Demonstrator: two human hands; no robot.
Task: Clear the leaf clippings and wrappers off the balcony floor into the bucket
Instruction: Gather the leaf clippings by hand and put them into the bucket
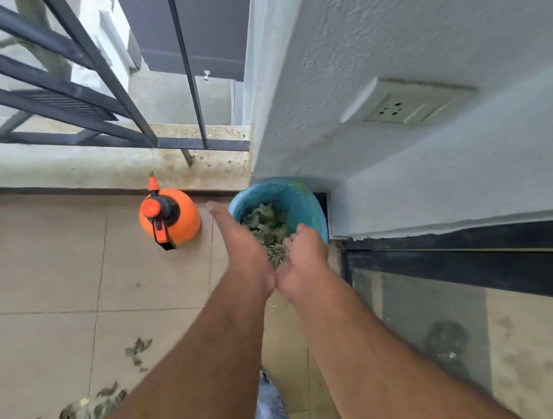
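A blue bucket point(296, 195) stands in the corner by the white wall, part filled with green leaf clippings point(264, 221). Both my hands hover over its near rim, heels together. My left hand point(241, 247) is stretched out flat, fingers straight, along the bucket's left side. My right hand point(303, 258) is cupped with curled fingers, and a small clump of clippings point(278, 254) lies between the two palms. More leaf clippings point(94, 407) are scattered over the beige floor tiles at the lower left, with a few point(138, 349) further up.
An orange pressure sprayer point(169, 218) stands on the tiles just left of the bucket. The dark balcony railing point(108, 80) runs above a low concrete kerb. A glass sliding door with a black frame point(481, 265) is at the right. A wall socket point(406, 101) sits above.
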